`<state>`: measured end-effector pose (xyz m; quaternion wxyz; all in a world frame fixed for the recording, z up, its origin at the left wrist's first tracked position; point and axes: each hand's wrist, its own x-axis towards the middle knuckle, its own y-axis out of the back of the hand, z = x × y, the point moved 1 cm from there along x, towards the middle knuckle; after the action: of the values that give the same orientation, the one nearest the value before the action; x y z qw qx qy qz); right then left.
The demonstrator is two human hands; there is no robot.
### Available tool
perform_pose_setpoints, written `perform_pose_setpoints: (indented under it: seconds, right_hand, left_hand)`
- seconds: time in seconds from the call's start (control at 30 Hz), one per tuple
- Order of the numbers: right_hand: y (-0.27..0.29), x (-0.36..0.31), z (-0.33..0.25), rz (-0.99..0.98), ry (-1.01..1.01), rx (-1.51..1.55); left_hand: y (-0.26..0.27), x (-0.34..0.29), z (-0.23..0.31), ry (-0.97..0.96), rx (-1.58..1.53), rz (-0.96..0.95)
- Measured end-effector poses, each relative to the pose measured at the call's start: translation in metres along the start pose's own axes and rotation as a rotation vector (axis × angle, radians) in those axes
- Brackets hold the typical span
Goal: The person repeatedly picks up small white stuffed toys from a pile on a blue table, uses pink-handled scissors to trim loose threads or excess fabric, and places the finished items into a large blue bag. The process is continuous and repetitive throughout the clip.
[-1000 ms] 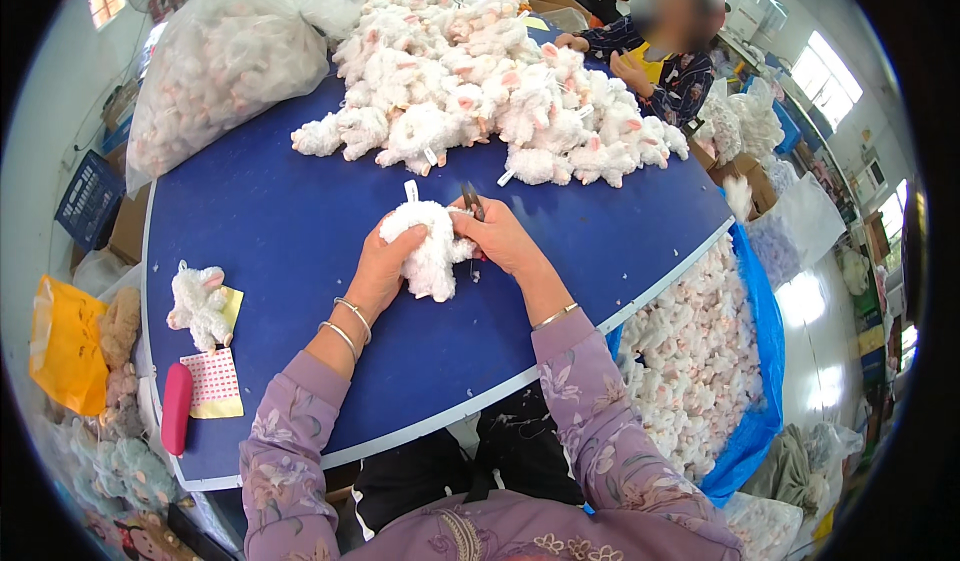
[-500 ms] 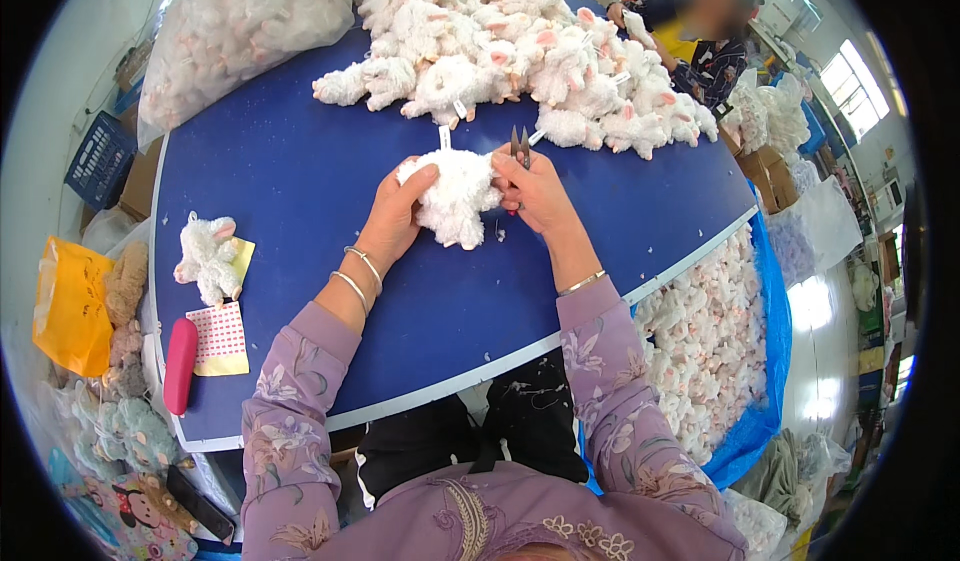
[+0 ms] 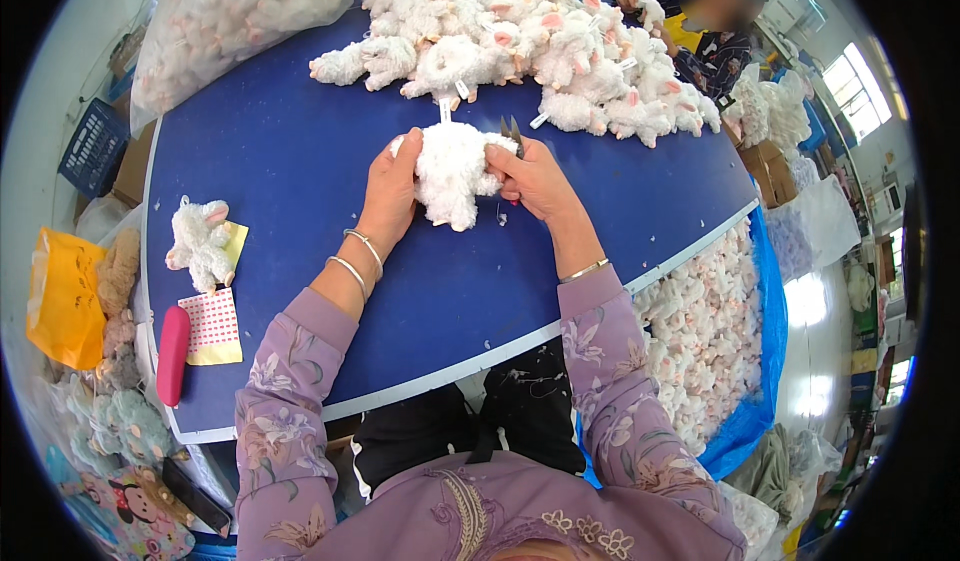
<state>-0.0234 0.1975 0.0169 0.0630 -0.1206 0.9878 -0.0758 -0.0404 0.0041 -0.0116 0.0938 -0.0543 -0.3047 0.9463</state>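
A fluffy white plush animal (image 3: pixel 452 176) hangs between my two hands over the blue table (image 3: pixel 290 176), with a small white label standing up from its top. My left hand (image 3: pixel 392 189) pinches its left side, thumb on the front. On the other side my right hand (image 3: pixel 541 183) grips a small limb of the toy between thumb and fingers. That same hand also carries a pair of scissors (image 3: pixel 516 139); the dark pointed blades stick up past the fingers and a bit of red handle shows below. The toy's far side is hidden.
Beyond my hands lies a large pile of similar plush toys (image 3: pixel 500 46). A stuffed clear bag (image 3: pixel 235 26) stands far left. At left are a single toy (image 3: pixel 199 246), a sticker sheet (image 3: pixel 212 327) and a pink case (image 3: pixel 173 357). A toy-filled blue sack (image 3: pixel 700 341) is right; a person (image 3: pixel 705 51) sits far right.
My hands and the plush have shifted slightly farther away, and the toy has turned a little, showing a limb by my right fingers. The far person's hands have moved with a toy.
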Motion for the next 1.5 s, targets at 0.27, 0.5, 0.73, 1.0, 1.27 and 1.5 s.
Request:
perform_pose_setpoints:
  seconds: [0.27, 0.5, 0.73, 1.0, 1.27, 1.5]
  right_hand:
    - [0.0, -0.003, -0.003, 0.027, 0.031, 0.115]
    - [0.006, 0.001, -0.004, 0.218, 0.126, 0.073]
    - [0.017, 0.001, -0.003, 0.168, 0.21, 0.216]
    - [0.019, -0.001, -0.007, 0.259, 0.25, 0.304]
    - [-0.005, -0.001, -0.007, 0.253, 0.228, 0.216]
    - [0.001, -0.009, -0.008, -0.078, 0.452, 0.129]
  left_hand:
    - [0.003, 0.0, 0.0, -0.111, 0.023, 0.124]
    - [0.01, 0.001, 0.005, -0.133, 0.141, 0.131]
    - [0.01, 0.005, 0.007, -0.138, 0.056, 0.085]
    - [0.005, 0.001, 0.01, -0.216, 0.222, 0.185]
    - [-0.024, -0.021, -0.006, -0.5, 0.881, -0.109]
    - [-0.013, -0.011, -0.005, -0.073, 0.474, -0.216]
